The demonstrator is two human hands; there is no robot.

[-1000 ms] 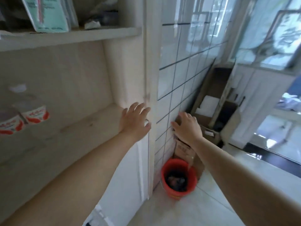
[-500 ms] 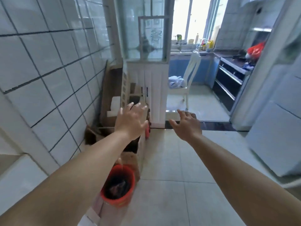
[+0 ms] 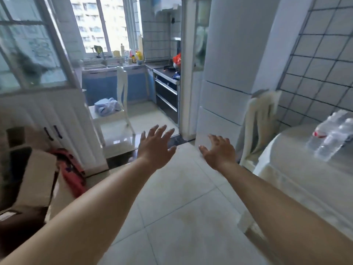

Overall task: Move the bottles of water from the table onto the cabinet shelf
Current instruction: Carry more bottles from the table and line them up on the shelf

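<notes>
Two bare hands reach forward over the pale tiled floor [image 3: 172, 217], both empty. The left hand [image 3: 155, 148] is spread wide, fingers fanned and palm turned down and away; the right hand [image 3: 219, 151] is likewise open, fingers loosely splayed, palm facing the floor. Neither touches anything.

The bottles of water [image 3: 333, 134] lie at the far right of the view, on the bench [image 3: 298, 169], which is draped in a light cloth. They appear as a clear, shrink-wrapped cluster with white caps and a patch of red label, blurred enough that their count cannot be told. The pack sits well to the right of the right hand and somewhat higher in the view, apart from both hands, with the left hand farther off still. A white chair [image 3: 257, 127] stands between the right hand and the bench, its back draped with a pale cloth.

Straight ahead, beyond the hands, a doorway opens onto a kitchen, where another white chair [image 3: 116, 111] holds a bundle of light blue fabric [image 3: 107, 107]. To the left stands a white cabinet with dark handles [image 3: 52, 132], and lower left are cardboard boxes [image 3: 36, 178] and a red object [image 3: 71, 171] whose shape is too blurred to name. Grey-lined wall tiles [image 3: 324, 64] rise behind the bench.
</notes>
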